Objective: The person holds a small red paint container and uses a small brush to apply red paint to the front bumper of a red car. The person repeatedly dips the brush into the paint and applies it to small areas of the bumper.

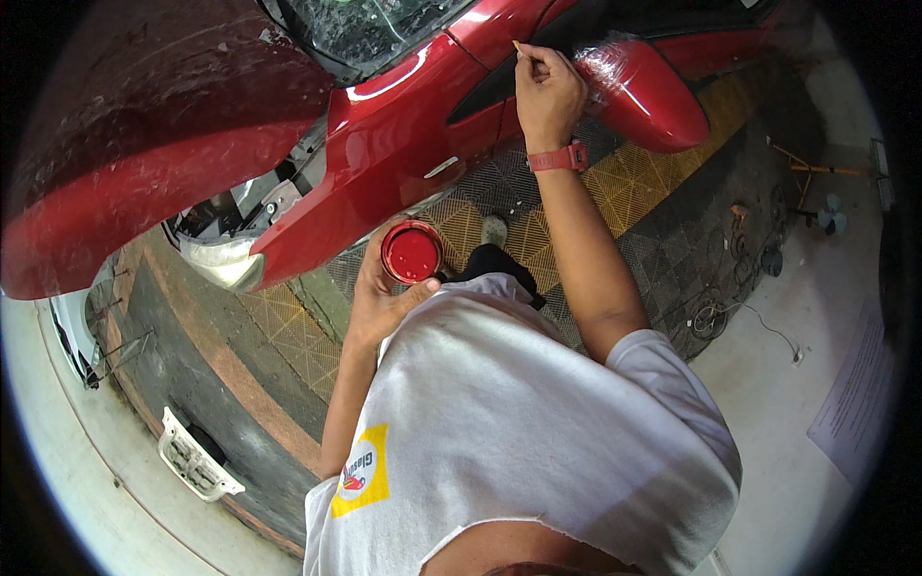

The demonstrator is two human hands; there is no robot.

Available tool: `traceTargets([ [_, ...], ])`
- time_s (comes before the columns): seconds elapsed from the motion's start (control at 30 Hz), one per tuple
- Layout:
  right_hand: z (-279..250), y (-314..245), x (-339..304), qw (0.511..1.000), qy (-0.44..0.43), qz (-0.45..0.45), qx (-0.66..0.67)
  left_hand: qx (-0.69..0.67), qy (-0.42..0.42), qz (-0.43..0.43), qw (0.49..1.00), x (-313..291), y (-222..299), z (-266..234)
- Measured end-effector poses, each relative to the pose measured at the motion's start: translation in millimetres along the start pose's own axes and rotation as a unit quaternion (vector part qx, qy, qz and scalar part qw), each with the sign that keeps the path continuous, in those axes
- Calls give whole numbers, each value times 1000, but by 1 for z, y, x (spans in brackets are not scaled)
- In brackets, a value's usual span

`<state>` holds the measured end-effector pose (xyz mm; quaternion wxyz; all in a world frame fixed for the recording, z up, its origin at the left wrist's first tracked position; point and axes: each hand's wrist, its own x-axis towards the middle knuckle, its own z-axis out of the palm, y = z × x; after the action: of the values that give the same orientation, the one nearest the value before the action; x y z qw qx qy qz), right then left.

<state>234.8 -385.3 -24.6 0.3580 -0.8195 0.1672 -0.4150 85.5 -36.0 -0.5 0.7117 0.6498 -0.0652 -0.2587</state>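
Paint cup: upright in your curled left hand, likely against spills.
Pale sliver: finely pinched, your right hand.

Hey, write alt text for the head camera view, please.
A person's left hand holds an open container of red liquid beside a glossy red car, while the right hand, raised near the partly film-wrapped side mirror, pinches a small object too tiny to identify. A white shirt fills the lower middle.

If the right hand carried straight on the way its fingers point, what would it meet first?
Most likely the red windshield pillar, ahead of the right hand; depth is unclear in this single view.
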Motion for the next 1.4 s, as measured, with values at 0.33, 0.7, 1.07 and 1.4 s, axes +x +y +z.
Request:
traceTargets([
  [0.33,-63,-88,-18,974,-201,-63,88,7,9,6,1000,2,3,-2],
  [0.7,-111,-163,-66,870,-427,-220,109,17,13,49,999,12,11,-1],
  [1.07,-112,-184,-80,856,-456,-235,66,2,-31,48,998,3,6,-12],
  [1.4,-113,-206,-105,861,-452,-231,17,9,-71,70,995,-9,6,-32],
])
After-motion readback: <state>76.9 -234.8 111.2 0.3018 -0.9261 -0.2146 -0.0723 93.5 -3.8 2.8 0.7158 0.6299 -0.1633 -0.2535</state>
